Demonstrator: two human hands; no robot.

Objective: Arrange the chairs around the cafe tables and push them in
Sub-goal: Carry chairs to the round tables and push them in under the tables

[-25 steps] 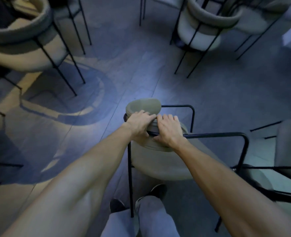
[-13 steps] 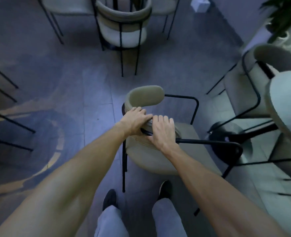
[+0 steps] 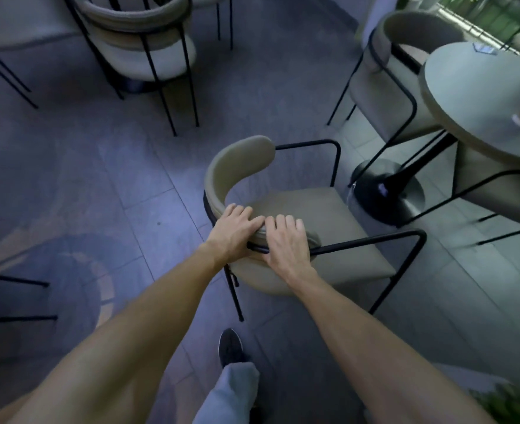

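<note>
A beige padded chair (image 3: 307, 215) with a curved backrest and thin black metal frame stands in the middle of the floor. Its seat faces right, toward a round pale cafe table (image 3: 479, 96) on a black pedestal base (image 3: 387, 191). My left hand (image 3: 234, 234) and my right hand (image 3: 286, 243) lie side by side on the near end of the curved backrest, both gripping its padded rim. The chair's front legs stand close to the table's base.
A second beige chair (image 3: 405, 44) stands tucked at the table's far side, and a third (image 3: 148, 47) stands at the top left. Black legs of another chair (image 3: 482, 191) show under the table at right. Thin chair legs (image 3: 14, 283) jut in from the left edge. A plant (image 3: 515, 402) fills the bottom right corner.
The chair has turned and moved to the right, closer to the round table, with both hands holding its backrest throughout. The view swung right, bringing the table fully into sight.
</note>
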